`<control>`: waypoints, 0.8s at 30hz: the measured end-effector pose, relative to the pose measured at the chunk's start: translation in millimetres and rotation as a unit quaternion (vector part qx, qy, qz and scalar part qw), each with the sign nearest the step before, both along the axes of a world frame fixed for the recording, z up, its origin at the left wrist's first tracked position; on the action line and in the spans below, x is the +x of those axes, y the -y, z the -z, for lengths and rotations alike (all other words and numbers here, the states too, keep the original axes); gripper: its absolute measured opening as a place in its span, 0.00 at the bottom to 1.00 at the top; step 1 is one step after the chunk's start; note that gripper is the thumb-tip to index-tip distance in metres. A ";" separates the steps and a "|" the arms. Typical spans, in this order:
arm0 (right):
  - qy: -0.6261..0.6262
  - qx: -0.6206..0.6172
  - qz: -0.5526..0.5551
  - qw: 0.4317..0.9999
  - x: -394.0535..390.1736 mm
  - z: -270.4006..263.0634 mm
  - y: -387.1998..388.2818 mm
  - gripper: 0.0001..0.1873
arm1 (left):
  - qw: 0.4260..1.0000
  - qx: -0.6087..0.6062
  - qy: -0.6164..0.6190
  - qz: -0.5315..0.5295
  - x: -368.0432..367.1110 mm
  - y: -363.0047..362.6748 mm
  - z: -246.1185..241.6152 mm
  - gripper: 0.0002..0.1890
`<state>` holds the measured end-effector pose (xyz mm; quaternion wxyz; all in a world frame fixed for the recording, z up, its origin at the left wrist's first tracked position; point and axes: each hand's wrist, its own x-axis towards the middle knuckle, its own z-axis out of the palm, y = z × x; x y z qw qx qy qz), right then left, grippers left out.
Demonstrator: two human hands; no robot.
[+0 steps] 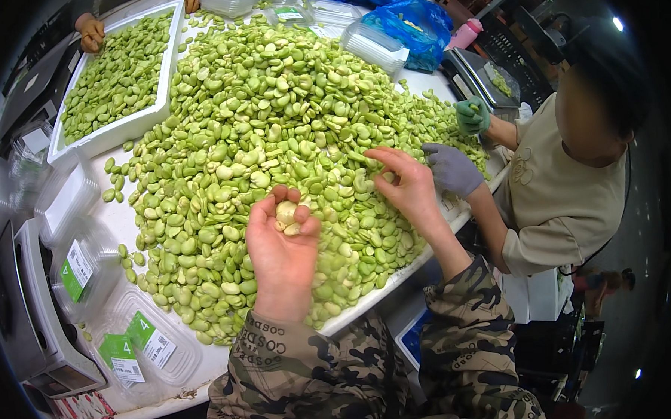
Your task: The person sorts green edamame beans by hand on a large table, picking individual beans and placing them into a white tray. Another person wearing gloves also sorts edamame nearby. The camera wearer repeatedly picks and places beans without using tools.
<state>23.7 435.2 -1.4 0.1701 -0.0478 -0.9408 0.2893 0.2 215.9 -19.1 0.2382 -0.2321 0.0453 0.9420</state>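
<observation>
A large heap of shelled broad beans [286, 116], mostly green with some paler ones, spreads over the white table [210, 358]. My left hand [285, 251] is turned palm up above the near part of the heap. Its curled fingers hold a few pale yellowish broad beans [286, 214]. To the right, my right hand [404, 181] reaches over the beans with bent fingers. Thumb and forefinger are apart, and I see nothing between them. Whether its fingertips touch the beans below is unclear.
A white foam box [165, 107] of beans stands far left, another person's gloved hand [91, 35] at its rim. Clear plastic containers [167, 351] lie at left. On the right, a co-worker's gloved hands [451, 168] are close to my right hand. Blue plastic bags [412, 29] lie behind.
</observation>
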 end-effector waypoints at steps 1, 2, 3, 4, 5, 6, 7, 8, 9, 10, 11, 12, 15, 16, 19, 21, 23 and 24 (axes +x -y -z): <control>-0.005 0.019 -0.011 1.000 -2.7 1.3 -1.6 0.16 | 1.000 0.001 -0.001 0.000 0.1 0.0 0.5 0.08; -0.009 0.037 -0.022 0.999 -6.3 3.6 -3.4 0.16 | 1.000 0.003 -0.002 0.000 0.1 0.1 1.0 0.08; -0.015 0.054 -0.033 0.998 -9.3 5.2 -4.2 0.15 | 1.000 0.003 -0.004 0.001 0.0 0.6 0.7 0.08; -0.005 0.067 -0.063 0.996 -13.5 8.0 -0.9 0.14 | 1.000 0.004 -0.003 0.000 -0.2 1.3 0.6 0.08; 0.005 0.079 -0.093 0.992 -19.5 12.3 6.8 0.13 | 1.000 0.005 -0.003 -0.001 -0.4 2.2 0.7 0.08; 0.015 0.094 -0.120 0.988 -23.9 15.6 12.3 0.13 | 1.000 0.008 -0.002 0.000 -0.5 1.6 0.9 0.08; 0.018 0.118 -0.117 0.986 -27.5 19.4 15.8 0.12 | 1.000 0.008 -0.003 0.002 -0.5 0.8 0.7 0.08; 0.021 0.142 -0.113 0.983 -30.8 23.4 18.4 0.11 | 1.000 0.008 -0.003 0.004 -0.5 -0.1 0.4 0.08; 0.025 0.163 -0.113 0.980 -33.8 26.9 21.1 0.11 | 1.000 0.004 -0.003 0.002 -0.2 1.2 0.7 0.08; 0.022 0.161 -0.121 0.979 -35.7 27.1 22.1 0.10 | 1.000 0.004 -0.005 0.000 -0.3 2.0 1.5 0.08; 0.043 0.160 -0.123 0.978 -37.9 27.9 21.1 0.12 | 1.000 0.003 -0.007 -0.001 -0.6 2.3 2.4 0.08; 0.064 0.161 -0.124 0.977 -40.1 27.3 18.3 0.14 | 1.000 0.004 -0.009 -0.002 -1.0 2.2 2.7 0.08; 0.075 0.144 -0.139 0.977 -45.0 25.8 14.9 0.16 | 1.000 -0.007 -0.008 -0.007 -2.0 3.0 1.5 0.07; 0.058 0.134 -0.158 0.977 -45.5 26.9 13.7 0.16 | 1.000 -0.017 0.000 -0.010 -2.2 2.5 -0.4 0.07; 0.047 0.134 -0.172 0.975 -44.0 23.3 11.1 0.16 | 0.997 -0.076 -0.011 -0.009 -1.1 -0.7 -10.4 0.08; 0.060 0.147 -0.162 0.974 -42.8 19.4 7.0 0.16 | 0.985 -0.160 -0.065 -0.003 0.2 -3.7 -17.7 0.09; 0.080 0.160 -0.150 0.972 -45.8 18.5 3.0 0.16 | 0.939 -0.275 -0.202 0.032 5.1 -0.7 -26.8 0.11; 0.076 0.136 -0.135 0.979 -48.2 18.5 6.0 0.15 | 0.903 -0.335 -0.265 0.045 6.9 2.2 -28.4 0.12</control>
